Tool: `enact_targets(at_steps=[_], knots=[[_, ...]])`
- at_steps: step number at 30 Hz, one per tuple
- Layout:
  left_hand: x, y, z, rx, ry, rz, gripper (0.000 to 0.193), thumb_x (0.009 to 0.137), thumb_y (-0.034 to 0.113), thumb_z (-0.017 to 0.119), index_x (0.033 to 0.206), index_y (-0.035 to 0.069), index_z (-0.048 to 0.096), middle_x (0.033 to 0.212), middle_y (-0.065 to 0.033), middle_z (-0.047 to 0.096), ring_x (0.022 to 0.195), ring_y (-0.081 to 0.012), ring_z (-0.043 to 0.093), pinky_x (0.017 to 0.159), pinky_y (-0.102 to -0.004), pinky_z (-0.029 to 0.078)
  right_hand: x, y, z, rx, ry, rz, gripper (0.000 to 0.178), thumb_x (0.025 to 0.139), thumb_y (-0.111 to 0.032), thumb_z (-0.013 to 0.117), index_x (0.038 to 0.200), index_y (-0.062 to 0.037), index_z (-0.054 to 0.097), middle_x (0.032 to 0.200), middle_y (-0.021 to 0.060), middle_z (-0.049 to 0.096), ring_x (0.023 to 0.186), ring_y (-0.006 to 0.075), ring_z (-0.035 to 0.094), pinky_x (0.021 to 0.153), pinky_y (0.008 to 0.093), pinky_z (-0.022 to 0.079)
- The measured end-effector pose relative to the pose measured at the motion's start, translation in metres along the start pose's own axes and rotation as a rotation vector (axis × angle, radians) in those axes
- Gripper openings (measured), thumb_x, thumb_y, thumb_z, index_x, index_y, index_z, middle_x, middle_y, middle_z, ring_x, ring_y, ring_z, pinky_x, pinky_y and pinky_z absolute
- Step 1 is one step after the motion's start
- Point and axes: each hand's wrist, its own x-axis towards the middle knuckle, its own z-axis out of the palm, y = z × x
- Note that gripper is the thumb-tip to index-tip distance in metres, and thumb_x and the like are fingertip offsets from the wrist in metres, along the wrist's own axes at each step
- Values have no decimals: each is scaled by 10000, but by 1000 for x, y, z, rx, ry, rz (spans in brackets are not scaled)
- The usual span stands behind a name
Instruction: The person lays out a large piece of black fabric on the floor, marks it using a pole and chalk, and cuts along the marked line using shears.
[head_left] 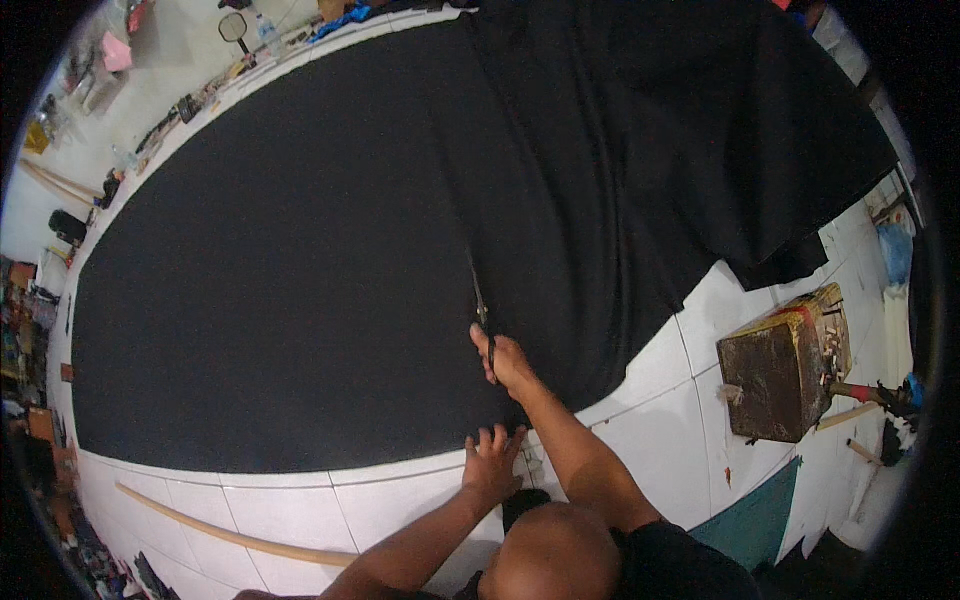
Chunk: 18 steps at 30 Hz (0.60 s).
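A large black cloth (270,260) lies spread over the white tiled floor. My right hand (507,364) is closed round the handles of a pair of scissors (481,302), whose blades point away from me into the cloth. A line runs through the fabric ahead of the blade tips; whether it is a cut or a fold I cannot tell. At the cloth's near edge my left hand (490,468) rests with its fingers spread, the fingertips on the fabric. To the right of the scissors the cloth lies in loose folds.
A worn brown box (770,375) stands on the tiles (645,425) at the right. A long wooden stick (240,535) lies at the near left, and a teal sheet (755,510) at the near right. Assorted items line the far wall, among them a mesh racket (232,28).
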Motion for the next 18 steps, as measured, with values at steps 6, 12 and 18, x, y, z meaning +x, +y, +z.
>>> enact_targets(at_steps=[6, 12, 18], knots=[[-1, -1, -13, -43, -50, -5, 964, 792, 583, 633, 1538, 170, 184, 1504, -176, 272, 1363, -389, 256, 1084, -563, 255, 7, 11, 10, 31, 127, 47, 550, 858, -610, 622, 682, -101, 509, 554, -10, 465, 450, 99, 459, 414, 265, 369], [-1, -2, -5, -44, -36, -3, 966, 787, 576, 641, 1537, 172, 187, 1514, -175, 264, 1367, -389, 256, 1088, -566, 246, 11, 22, 15, 6, 173, -35, 540, 853, -588, 646, 674, -101, 496, 559, -3, 476, 435, 94, 458, 390, 263, 363], [-1, -2, -3, -32, -31, -1, 951, 825, 590, 597, 1546, 161, 149, 1526, -171, 263, 1376, -380, 255, 1099, -567, 235, 8, 6, 7, 25, 65, 36, 618, 878, -633, 566, 641, -63, 534, 528, 52, 518, 421, 171, 511, 425, 320, 403]])
